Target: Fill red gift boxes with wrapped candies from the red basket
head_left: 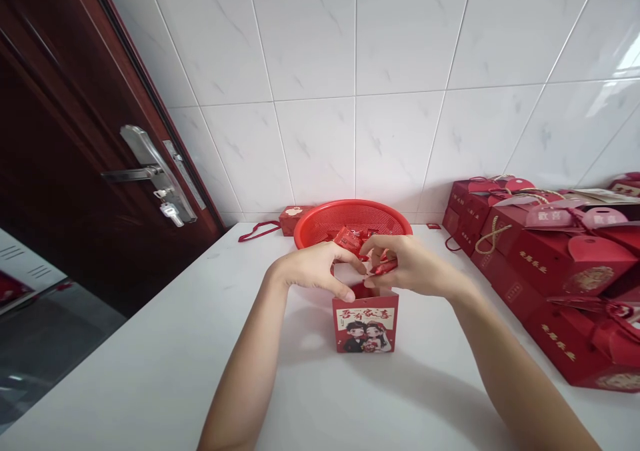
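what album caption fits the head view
Left hand at an open red box, right hand holding a small red packet.

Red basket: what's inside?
Shiny red packets show in the basket. The left hand and right hand cover its near part; anything there can't be seen.

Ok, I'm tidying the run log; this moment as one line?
left hand: at box rim | right hand: holds red packet at box opening | behind box: red basket

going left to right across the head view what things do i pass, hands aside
Dark red door → dark red cord → small red box → open box with the cartoon couple → red boxes on the right.
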{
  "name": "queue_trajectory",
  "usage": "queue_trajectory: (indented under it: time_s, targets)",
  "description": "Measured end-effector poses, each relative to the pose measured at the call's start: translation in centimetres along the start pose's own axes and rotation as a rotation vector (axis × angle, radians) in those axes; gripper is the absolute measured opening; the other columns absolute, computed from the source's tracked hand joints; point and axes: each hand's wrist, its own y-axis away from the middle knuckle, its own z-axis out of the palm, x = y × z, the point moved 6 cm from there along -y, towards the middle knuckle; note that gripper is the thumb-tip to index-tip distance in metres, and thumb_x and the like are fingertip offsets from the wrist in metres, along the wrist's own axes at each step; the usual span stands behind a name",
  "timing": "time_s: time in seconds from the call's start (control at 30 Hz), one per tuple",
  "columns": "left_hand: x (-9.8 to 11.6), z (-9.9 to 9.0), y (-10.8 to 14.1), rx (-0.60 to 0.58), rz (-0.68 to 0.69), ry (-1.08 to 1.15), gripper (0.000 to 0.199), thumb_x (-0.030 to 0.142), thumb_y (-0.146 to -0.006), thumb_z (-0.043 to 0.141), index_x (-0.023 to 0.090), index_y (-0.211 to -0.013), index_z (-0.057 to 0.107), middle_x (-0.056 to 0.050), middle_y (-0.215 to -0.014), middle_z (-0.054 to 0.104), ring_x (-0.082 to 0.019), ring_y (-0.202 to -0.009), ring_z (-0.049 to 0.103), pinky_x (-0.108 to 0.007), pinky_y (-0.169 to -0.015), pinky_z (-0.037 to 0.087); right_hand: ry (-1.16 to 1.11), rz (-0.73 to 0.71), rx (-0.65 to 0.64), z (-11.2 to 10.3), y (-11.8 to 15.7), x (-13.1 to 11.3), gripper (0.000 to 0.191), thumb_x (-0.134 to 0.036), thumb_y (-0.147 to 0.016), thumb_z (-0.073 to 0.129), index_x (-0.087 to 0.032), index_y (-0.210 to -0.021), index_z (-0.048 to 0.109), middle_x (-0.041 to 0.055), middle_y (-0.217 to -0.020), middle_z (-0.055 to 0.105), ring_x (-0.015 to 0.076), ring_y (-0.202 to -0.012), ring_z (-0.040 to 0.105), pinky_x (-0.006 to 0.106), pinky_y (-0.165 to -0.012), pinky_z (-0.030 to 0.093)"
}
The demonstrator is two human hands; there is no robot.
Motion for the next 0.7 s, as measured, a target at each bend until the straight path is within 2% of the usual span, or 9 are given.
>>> queue_trajectory:
  time_s: [0.1, 0.2, 0.37, 0.57, 0.63, 0.7]
  targets:
    - [0.0, -0.1, 0.0, 0.016, -0.010, -0.004, 0.035, 0.039, -0.065, 0.083, 0.023, -0.096, 0.077, 0.003, -0.087, 0.070, -0.015, -0.068, 0.058, -0.025, -0.061, 0.038, -0.097, -0.019, 0.100, 0.1, -0.1, -0.3, 0.018, -0.030, -0.078, 0.070, -0.023, -0.082, 0.054, -0.0016, -0.075, 0.059, 0.0121, -0.061, 0.053, 0.023, -0.052, 0.040]
    - [0.0, -0.1, 0.0, 0.026, -0.019, -0.010, 0.034, 0.040, -0.065, 0.083, 0.021, -0.092, 0.075, 0.004, -0.074, 0.063, -0.013, -0.062, 0.052, -0.026, -0.057, 0.035, -0.193, -0.026, 0.081, 0.8, -0.2, -0.6, 0.024, -0.034, -0.084, 0.065, -0.022, -0.075, 0.046, -0.0017, -0.072, 0.056, 0.0119, -0.061, 0.051, 0.024, -0.051, 0.038]
    - [-0.3, 0.0, -0.1, 0.023, -0.016, 0.023, 0.031, 0.041, -0.064, 0.083, 0.019, -0.082, 0.070, 0.003, -0.070, 0.060, -0.015, -0.063, 0.055, -0.026, -0.056, 0.037, -0.223, -0.136, 0.033, 2.0, -0.5, -1.4, 0.023, -0.038, -0.085, 0.069, -0.020, -0.076, 0.059, 0.0014, -0.078, 0.064, 0.0149, -0.072, 0.058, 0.028, -0.064, 0.045]
    - [0.0, 0.4, -0.1, -0.043, 0.045, 0.073, 0.033, 0.038, -0.069, 0.082, 0.021, -0.097, 0.073, 0.001, -0.092, 0.071, -0.021, -0.085, 0.066, -0.026, -0.069, 0.045, -0.089, -0.115, 0.040, 2.2, -0.4, -1.2, 0.017, -0.036, -0.081, 0.074, -0.021, -0.078, 0.066, 0.0008, -0.077, 0.068, 0.0173, -0.076, 0.061, 0.031, -0.072, 0.045]
    - [0.1, 0.3, 0.0, -0.034, 0.042, 0.062, 0.037, 0.037, -0.070, 0.081, 0.024, -0.104, 0.074, 0.000, -0.100, 0.072, -0.023, -0.092, 0.066, -0.027, -0.073, 0.046, -0.108, -0.122, 0.026, 1.8, -0.2, -1.4, 0.018, -0.038, -0.082, 0.073, -0.022, -0.079, 0.067, 0.0017, -0.080, 0.070, 0.0180, -0.077, 0.064, 0.031, -0.072, 0.047]
    - [0.2, 0.1, 0.2, -0.023, 0.037, 0.026, 0.042, 0.036, -0.071, 0.081, 0.027, -0.111, 0.074, 0.000, -0.106, 0.073, -0.024, -0.097, 0.066, -0.027, -0.077, 0.047, -0.117, -0.128, 0.069, 0.7, 0.0, -1.7, 0.019, -0.039, -0.085, 0.070, -0.022, -0.078, 0.068, 0.0024, -0.080, 0.071, 0.0179, -0.075, 0.064, 0.030, -0.070, 0.048]
